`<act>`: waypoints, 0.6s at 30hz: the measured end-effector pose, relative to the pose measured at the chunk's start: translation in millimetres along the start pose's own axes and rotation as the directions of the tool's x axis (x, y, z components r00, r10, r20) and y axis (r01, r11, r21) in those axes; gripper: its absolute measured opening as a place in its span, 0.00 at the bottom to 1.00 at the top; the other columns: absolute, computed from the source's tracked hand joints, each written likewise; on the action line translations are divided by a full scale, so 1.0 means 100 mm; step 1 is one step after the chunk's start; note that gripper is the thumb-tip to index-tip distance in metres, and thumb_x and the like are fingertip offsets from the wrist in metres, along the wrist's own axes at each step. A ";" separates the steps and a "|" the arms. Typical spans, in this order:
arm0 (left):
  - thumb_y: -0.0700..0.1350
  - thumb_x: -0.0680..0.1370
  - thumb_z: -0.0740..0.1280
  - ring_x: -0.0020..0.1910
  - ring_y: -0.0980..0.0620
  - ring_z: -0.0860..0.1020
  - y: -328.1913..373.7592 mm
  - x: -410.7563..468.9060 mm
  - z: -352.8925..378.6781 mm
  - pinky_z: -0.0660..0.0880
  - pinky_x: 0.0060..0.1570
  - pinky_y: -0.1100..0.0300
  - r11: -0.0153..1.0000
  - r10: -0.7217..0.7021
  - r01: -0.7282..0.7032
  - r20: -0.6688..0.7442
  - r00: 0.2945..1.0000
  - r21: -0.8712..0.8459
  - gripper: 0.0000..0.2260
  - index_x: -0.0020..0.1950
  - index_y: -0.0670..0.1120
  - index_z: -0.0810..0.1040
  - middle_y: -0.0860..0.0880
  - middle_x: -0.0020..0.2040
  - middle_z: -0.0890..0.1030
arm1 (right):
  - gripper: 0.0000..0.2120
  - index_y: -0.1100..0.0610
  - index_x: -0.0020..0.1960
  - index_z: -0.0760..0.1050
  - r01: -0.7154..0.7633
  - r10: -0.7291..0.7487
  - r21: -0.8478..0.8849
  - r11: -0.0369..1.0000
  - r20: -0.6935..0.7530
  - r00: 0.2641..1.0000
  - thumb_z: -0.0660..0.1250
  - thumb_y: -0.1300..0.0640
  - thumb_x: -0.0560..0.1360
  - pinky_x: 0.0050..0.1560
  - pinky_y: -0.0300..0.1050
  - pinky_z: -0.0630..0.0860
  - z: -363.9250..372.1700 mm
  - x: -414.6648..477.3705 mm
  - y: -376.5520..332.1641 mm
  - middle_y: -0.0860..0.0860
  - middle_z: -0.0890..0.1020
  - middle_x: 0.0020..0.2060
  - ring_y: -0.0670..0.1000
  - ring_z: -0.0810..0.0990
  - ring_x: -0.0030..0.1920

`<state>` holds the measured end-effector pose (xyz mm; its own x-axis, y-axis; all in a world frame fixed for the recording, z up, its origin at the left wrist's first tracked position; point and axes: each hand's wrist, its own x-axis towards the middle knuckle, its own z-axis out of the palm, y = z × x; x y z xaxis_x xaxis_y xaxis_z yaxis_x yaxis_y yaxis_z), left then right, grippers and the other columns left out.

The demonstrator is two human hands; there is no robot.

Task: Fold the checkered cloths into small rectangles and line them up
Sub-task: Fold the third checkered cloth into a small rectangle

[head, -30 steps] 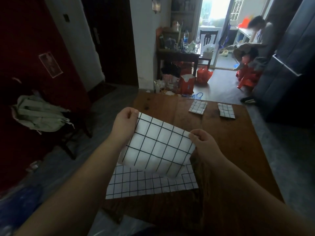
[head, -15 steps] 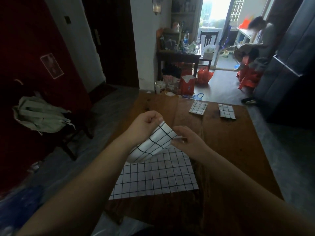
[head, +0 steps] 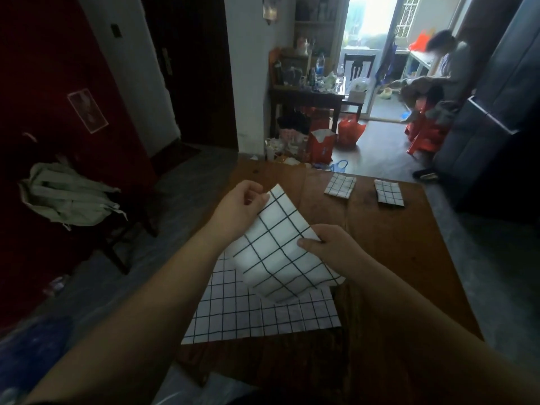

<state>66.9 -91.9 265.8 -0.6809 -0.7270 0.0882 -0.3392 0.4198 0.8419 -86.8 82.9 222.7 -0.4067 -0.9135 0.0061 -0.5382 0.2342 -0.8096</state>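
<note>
Both pinching limp grid-checked cloth [head: 280,258]: left hand [head: 236,211] top corner, right hand [head: 339,248] side edge; wooden table [head: 394,252] beneath.

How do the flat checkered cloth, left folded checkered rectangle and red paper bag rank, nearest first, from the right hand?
1. Flat checkered cloth, on the table beneath the right hand gripping the lifted checkered cloth.
2. Left folded checkered rectangle, table's far edge.
3. Red paper bag, floor beyond.

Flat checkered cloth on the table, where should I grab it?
Probably pinch the flat cloth at its two near corners, from the near side: it lies spread flat, those corners are bare, and the held cloth hangs over its far part.
</note>
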 end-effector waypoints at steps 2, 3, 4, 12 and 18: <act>0.55 0.83 0.64 0.51 0.59 0.76 -0.09 0.02 0.01 0.72 0.42 0.62 0.998 -0.063 0.063 0.002 0.998 0.022 0.17 0.70 0.51 0.72 0.54 0.60 0.77 | 0.16 0.61 0.38 0.75 -0.031 0.035 0.087 0.996 -0.042 0.999 0.69 0.52 0.80 0.38 0.47 0.73 -0.07 -0.03 -0.03 0.53 0.75 0.30 0.52 0.74 0.32; 0.55 0.84 0.63 0.52 0.58 0.75 -0.13 0.02 0.02 0.71 0.43 0.63 0.995 -0.096 0.096 -0.014 0.995 0.029 0.18 0.72 0.50 0.70 0.53 0.61 0.76 | 0.14 0.60 0.40 0.77 -0.041 0.050 0.136 0.990 -0.064 0.997 0.69 0.53 0.80 0.39 0.49 0.76 -0.10 -0.05 -0.05 0.53 0.78 0.31 0.54 0.77 0.33; 0.56 0.84 0.61 0.54 0.56 0.75 -0.18 0.02 0.03 0.72 0.45 0.62 0.990 -0.134 0.135 -0.036 0.990 0.037 0.19 0.73 0.49 0.70 0.52 0.63 0.76 | 0.11 0.59 0.42 0.80 -0.053 0.069 0.184 0.981 -0.082 0.994 0.69 0.54 0.80 0.42 0.51 0.79 -0.12 -0.06 -0.08 0.53 0.83 0.35 0.56 0.82 0.36; 0.64 0.84 0.53 0.56 0.42 0.82 -0.41 -0.14 0.34 0.80 0.60 0.43 0.762 -0.478 0.579 0.351 0.805 -0.289 0.25 0.66 0.46 0.74 0.42 0.58 0.82 | 0.05 0.56 0.49 0.80 -0.111 0.191 0.303 0.946 -0.250 0.949 0.67 0.57 0.81 0.33 0.36 0.78 -0.27 -0.11 -0.18 0.55 0.84 0.45 0.49 0.84 0.42; 0.59 0.85 0.57 0.61 0.40 0.81 -0.36 -0.12 0.40 0.79 0.63 0.41 0.717 -0.370 0.562 0.458 0.808 -0.412 0.20 0.67 0.47 0.76 0.42 0.62 0.82 | 0.05 0.52 0.51 0.80 -0.147 0.256 0.368 0.918 -0.266 0.929 0.66 0.56 0.81 0.37 0.39 0.80 -0.31 -0.19 -0.15 0.51 0.85 0.45 0.49 0.85 0.44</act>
<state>61.1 -76.3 212.9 -0.7219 -0.4940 -0.4845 -0.3583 -0.3322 0.8725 -93.9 107.2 253.2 -0.7124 -0.7004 -0.0452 -0.1628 0.2275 -0.9601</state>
